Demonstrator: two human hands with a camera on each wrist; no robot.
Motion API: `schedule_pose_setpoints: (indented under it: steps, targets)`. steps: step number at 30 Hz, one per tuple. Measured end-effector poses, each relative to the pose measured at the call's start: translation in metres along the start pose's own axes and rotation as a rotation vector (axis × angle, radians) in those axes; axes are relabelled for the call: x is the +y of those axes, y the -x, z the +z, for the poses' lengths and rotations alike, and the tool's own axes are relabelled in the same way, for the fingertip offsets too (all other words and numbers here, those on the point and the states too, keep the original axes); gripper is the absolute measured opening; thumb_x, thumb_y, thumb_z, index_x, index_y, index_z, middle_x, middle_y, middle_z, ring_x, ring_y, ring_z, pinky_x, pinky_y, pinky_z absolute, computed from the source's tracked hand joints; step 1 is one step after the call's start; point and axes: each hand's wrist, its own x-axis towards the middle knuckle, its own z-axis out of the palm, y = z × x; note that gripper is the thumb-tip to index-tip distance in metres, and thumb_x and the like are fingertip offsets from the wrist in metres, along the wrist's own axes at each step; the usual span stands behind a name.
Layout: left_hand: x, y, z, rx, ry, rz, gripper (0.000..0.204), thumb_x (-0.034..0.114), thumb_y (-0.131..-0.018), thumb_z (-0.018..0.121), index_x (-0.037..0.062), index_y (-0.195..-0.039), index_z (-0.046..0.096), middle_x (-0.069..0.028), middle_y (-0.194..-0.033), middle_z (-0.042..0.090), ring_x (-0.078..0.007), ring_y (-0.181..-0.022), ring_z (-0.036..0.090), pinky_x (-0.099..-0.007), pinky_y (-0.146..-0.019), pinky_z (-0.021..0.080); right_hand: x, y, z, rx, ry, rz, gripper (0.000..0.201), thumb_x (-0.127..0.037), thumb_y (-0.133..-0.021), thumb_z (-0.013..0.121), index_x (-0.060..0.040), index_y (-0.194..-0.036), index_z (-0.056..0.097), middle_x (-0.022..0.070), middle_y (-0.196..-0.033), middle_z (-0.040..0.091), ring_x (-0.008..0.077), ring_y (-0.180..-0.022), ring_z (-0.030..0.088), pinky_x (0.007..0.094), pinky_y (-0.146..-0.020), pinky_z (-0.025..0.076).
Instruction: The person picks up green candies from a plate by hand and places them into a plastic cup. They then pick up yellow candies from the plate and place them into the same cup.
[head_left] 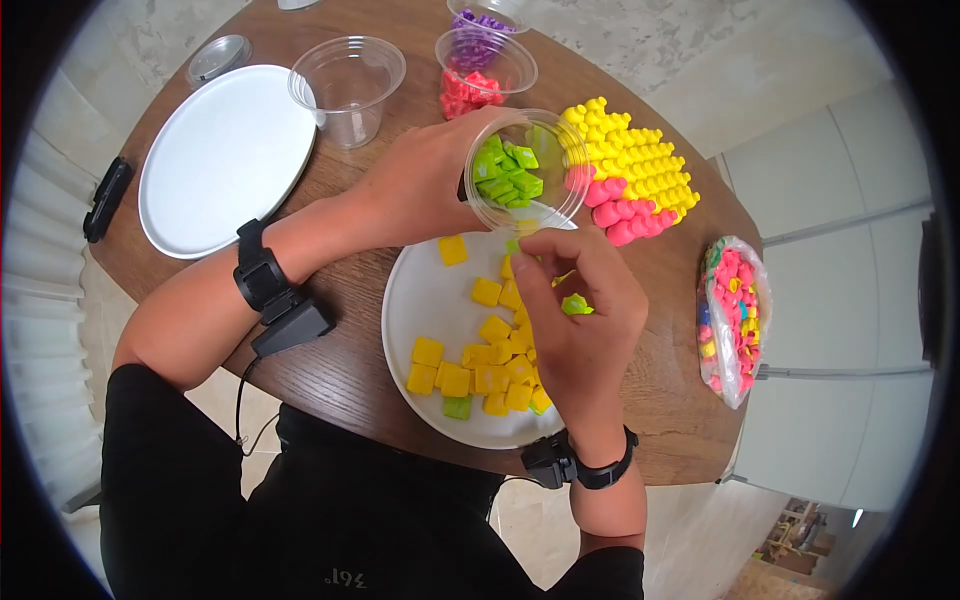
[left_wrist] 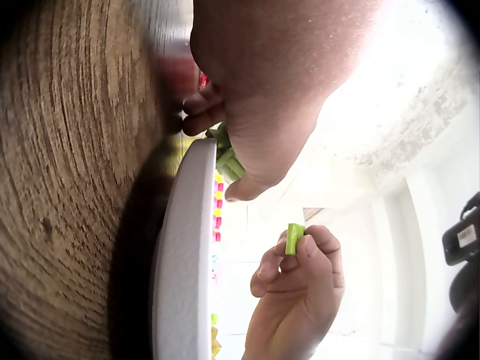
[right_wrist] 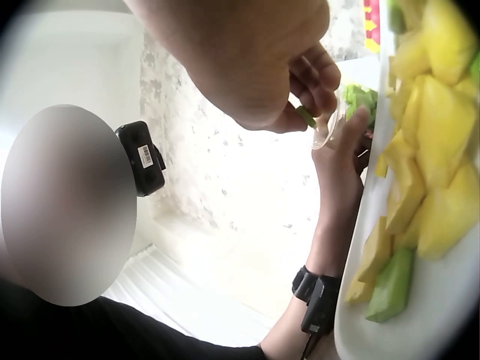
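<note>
My left hand (head_left: 425, 175) grips a clear plastic cup (head_left: 552, 190) tilted over a white plate (head_left: 402, 300). Glossy green chunky pieces (head_left: 508, 172) lie inside the cup. Just below its rim, my right hand (head_left: 590, 330) pinches one small green piece (left_wrist: 295, 238) between thumb and fingertips, well seen in the left wrist view. Several yellow square pieces (head_left: 490, 380) are spread over the plate, with a green piece (head_left: 457, 407) at its near edge. Another green piece (head_left: 577, 304) shows beside the curled fingers of my right hand.
To the left are an oval-looking white plate (head_left: 225, 160) and a clear cup (head_left: 350, 85). Cups of red pieces (head_left: 470, 92) and purple pieces (head_left: 480, 38) stand at the back. Yellow and pink bottle-shaped pieces (head_left: 640, 165) and a plastic bag (head_left: 735, 320) of colourful pieces lie right.
</note>
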Motion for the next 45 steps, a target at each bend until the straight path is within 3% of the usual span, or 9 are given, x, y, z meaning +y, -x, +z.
schedule_pose_setpoints:
  steps: [8, 16, 45]
  targets:
    - [0.0019, 0.0, -0.0016, -0.001, 0.008, 0.003, 0.086, 0.029, -0.078, 0.092, 0.0079, -0.151, 0.052, -0.0168, -0.144, 0.066, -0.0388, -0.13, 0.065, -0.0473, -0.107, 0.055, 0.0017, -0.0005, -0.0001, 0.045, -0.007, 0.001, 0.015, 0.005, -0.088, 0.079, -0.0007, -0.101, 0.076, 0.0063, -0.086, 0.07, 0.0108, -0.068, 0.066, 0.0253, -0.053, 0.048]
    - [-0.002, 0.0016, -0.0006, -0.011, 0.009, -0.005, 0.092, 0.021, -0.072, 0.094, 0.0076, -0.152, 0.051, -0.0175, -0.147, 0.064, -0.0394, -0.134, 0.063, -0.0474, -0.11, 0.053, -0.0002, -0.0007, -0.0016, 0.01, 0.009, -0.013, 0.03, 0.004, -0.088, 0.08, 0.0012, -0.117, 0.077, 0.0127, -0.107, 0.074, 0.013, -0.074, 0.071, 0.0254, -0.055, 0.051]
    - [-0.0007, 0.0016, -0.0019, -0.023, 0.01, -0.005, 0.092, 0.014, -0.07, 0.092, 0.0096, -0.152, 0.05, -0.0157, -0.146, 0.064, -0.0392, -0.133, 0.063, -0.0476, -0.109, 0.055, 0.0001, -0.0003, 0.0016, -0.064, 0.007, 0.039, 0.033, 0.002, -0.088, 0.08, 0.0027, -0.121, 0.075, 0.0129, -0.108, 0.074, 0.0142, -0.075, 0.073, 0.0259, -0.055, 0.051]
